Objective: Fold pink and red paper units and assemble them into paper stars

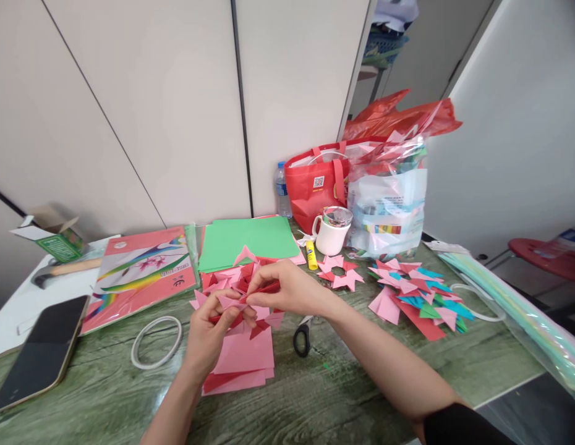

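My left hand [216,320] is closed on a folded pink paper piece [230,303], pinched between thumb and fingers. From the right, my right hand [279,285] meets it and pinches a red folded paper piece [268,288] against the pink one. Exactly how the two pieces join is hidden by my fingers. Behind and below the hands lies a heap of pink and red folded paper pieces [217,281]. Nearer to me, a stack of pink and red paper squares [247,351] rests on the table. Scissors with black handles [302,339] lie right of the stack, their blades partly covered.
Green paper sheets [250,238], a glue stick [311,254], a white mug [332,232] and bags [315,191] stand or lie at the back. Folded paper rings [339,272] are at right. A tape ring [156,342], phone [41,352] and hammer [67,268] lie left.
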`<state>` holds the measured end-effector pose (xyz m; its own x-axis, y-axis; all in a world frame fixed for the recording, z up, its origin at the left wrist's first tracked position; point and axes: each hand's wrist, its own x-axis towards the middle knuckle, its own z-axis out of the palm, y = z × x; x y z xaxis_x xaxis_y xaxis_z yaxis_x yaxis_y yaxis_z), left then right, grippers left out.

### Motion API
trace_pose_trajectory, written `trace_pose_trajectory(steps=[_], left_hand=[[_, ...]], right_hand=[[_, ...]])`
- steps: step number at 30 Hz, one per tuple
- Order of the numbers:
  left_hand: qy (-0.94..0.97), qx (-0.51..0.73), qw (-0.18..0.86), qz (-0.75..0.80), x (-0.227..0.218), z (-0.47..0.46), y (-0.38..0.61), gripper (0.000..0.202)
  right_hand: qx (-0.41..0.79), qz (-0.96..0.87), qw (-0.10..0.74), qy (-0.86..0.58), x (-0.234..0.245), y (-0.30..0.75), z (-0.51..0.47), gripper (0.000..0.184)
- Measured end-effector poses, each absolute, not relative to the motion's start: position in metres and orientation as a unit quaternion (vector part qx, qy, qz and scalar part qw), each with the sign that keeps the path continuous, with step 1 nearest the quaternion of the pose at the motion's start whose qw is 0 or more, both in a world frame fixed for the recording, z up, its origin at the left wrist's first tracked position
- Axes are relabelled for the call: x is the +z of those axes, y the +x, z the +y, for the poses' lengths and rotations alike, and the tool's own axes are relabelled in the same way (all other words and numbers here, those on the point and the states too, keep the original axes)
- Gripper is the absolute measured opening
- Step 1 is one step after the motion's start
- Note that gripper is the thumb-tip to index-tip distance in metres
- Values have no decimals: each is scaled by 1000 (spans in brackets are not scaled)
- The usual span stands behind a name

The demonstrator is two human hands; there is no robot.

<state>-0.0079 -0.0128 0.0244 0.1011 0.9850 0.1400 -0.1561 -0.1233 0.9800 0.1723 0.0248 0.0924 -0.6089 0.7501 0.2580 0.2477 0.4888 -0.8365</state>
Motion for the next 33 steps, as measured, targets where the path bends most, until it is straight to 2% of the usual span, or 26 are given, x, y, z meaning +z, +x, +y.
trace_pose_trajectory(steps=[10,16,33], left_hand=[[549,530,462,452,25,-12,-8,28],[588,530,380,479,24,-12,-9,23],[602,509,371,491,25,-13,-8,27]], right_hand=[[378,-800,319,-340,92,170,23,8],[379,-792,319,-356,91,169,23,8],[391,-787,335,-339,89,168,22,13]])
